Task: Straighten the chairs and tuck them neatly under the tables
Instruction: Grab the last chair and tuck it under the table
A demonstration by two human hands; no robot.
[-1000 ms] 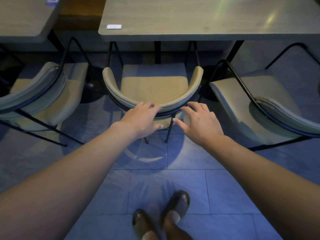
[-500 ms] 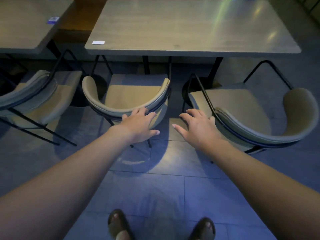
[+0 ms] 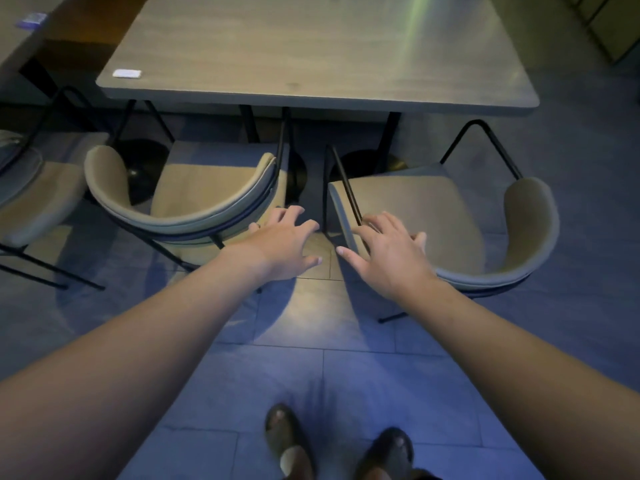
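Observation:
The middle beige chair (image 3: 180,216) faces the grey table (image 3: 311,46), its seat front under the table edge. My left hand (image 3: 284,244) hovers with fingers spread at the right end of its curved backrest and holds nothing. The right beige chair (image 3: 415,209) stands askew, its backrest (image 3: 530,230) swung to the right. My right hand (image 3: 388,251) lies open over the left edge of that chair's seat, fingertips beside its black frame rod. A third chair (image 3: 34,188) is cut off at the left.
A white card (image 3: 127,73) lies on the table's near left corner. Black pedestal bases (image 3: 145,168) stand under the table. My sandalled feet (image 3: 287,441) are on the tiled floor. A second table (image 3: 14,39) sits at the top left.
Both hands have come off the middle chair's backrest and moved right. My right hand now rests over the right chair, and I have stepped to the right.

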